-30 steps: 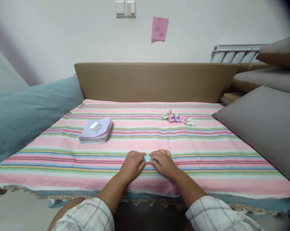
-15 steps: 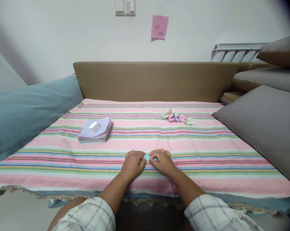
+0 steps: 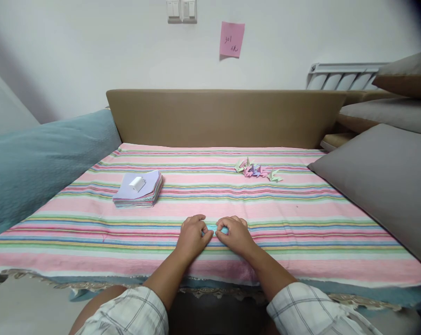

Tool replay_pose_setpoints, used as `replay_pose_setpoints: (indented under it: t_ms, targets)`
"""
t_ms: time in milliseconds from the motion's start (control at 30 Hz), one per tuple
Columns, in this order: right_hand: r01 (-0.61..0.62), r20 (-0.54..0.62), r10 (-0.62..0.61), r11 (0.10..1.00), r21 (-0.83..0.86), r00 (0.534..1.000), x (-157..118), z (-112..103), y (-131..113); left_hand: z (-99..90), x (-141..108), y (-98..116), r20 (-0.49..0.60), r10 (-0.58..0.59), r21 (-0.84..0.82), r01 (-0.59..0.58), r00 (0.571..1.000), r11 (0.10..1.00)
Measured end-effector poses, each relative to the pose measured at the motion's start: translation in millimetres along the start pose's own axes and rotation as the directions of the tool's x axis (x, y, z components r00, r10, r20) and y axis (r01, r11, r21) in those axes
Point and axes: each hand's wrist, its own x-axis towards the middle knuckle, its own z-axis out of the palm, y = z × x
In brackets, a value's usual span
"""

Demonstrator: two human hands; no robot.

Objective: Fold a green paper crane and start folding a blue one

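Observation:
Between my hands lies a small piece of light-blue paper point(image 3: 211, 228), low on the striped cloth and mostly covered by fingers. My left hand point(image 3: 194, 233) pinches its left part between thumb and forefinger, with the other fingers lifted a little. From the other side, my right hand point(image 3: 233, 232) grips the paper with thumb and fingertips pressed together. The two thumbs nearly meet. How the paper is folded is too small and hidden to make out.
A stack of coloured paper sheets point(image 3: 138, 195) sits to the left, a small white block point(image 3: 137, 184) on top. Several folded paper cranes point(image 3: 255, 170) lie beyond my right hand. A grey cushion point(image 3: 381, 181) leans at the right; a brown backrest point(image 3: 224, 118) stands behind.
My left hand's fingers have lifted and spread slightly, and its thumb has shifted a little right, nearer the right thumb. The right hand stays almost still on the paper.

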Motion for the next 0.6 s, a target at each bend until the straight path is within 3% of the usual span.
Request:
replay_pose_setpoints:
  t_ms: [400,600]
  targets:
    - [0.010,0.036,-0.011,1.000,0.008,0.999,-1.3,-2.4,0.2,-0.3,-0.3,-0.2,0.016,-0.032,-0.013,0.032,0.999,0.999]
    - [0.029,0.075,-0.027,0.999,-0.026,0.997,-0.8,-2.6,1.6,-3.6,-0.8,-6.7,0.007,-0.046,-0.163,0.046,0.999,0.986]
